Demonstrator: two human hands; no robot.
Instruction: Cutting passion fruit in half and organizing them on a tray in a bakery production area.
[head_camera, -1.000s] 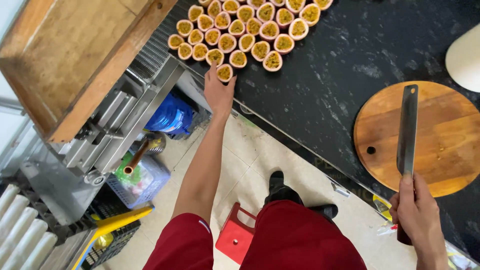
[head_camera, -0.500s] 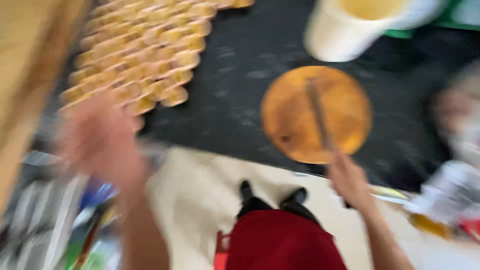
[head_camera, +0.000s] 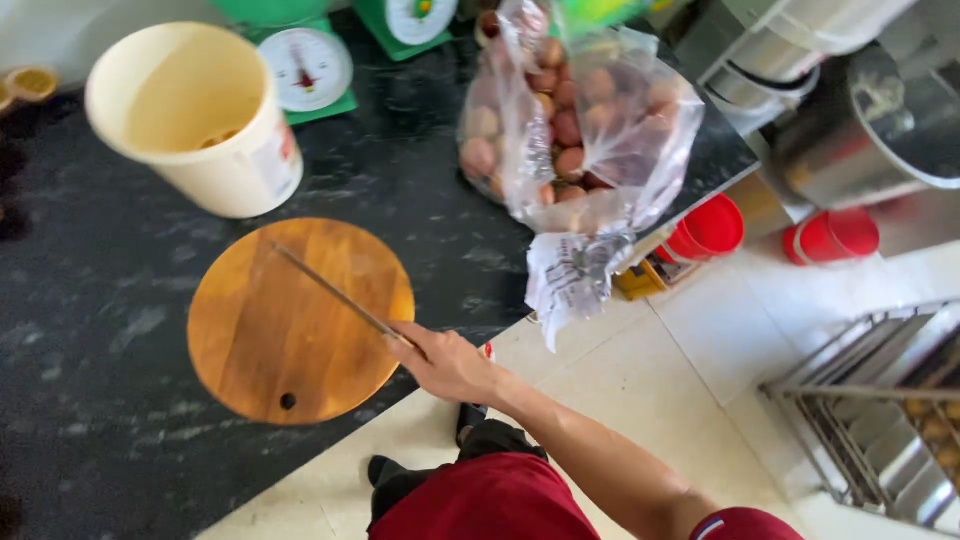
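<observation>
My right hand (head_camera: 447, 364) grips the handle of a cleaver (head_camera: 325, 288), whose blade stands edge-on over a round wooden cutting board (head_camera: 270, 340) on the black counter (head_camera: 90, 300). My left hand is out of view. Behind the board stands a cream plastic bucket (head_camera: 200, 120). To the right a clear plastic bag of round brownish-red fruit (head_camera: 575, 125) sits at the counter's corner.
A green kitchen scale (head_camera: 315, 68) and a second one (head_camera: 415, 22) stand at the back. Red buckets (head_camera: 712, 228) (head_camera: 835, 236) are on the tiled floor beside steel pots (head_camera: 870, 140). A metal rack (head_camera: 880, 420) fills the lower right.
The view has swung right, away from the rows of halved fruit to the bucket and the fruit bag. My left hand has left the frame. The cleaver stays over the board.
</observation>
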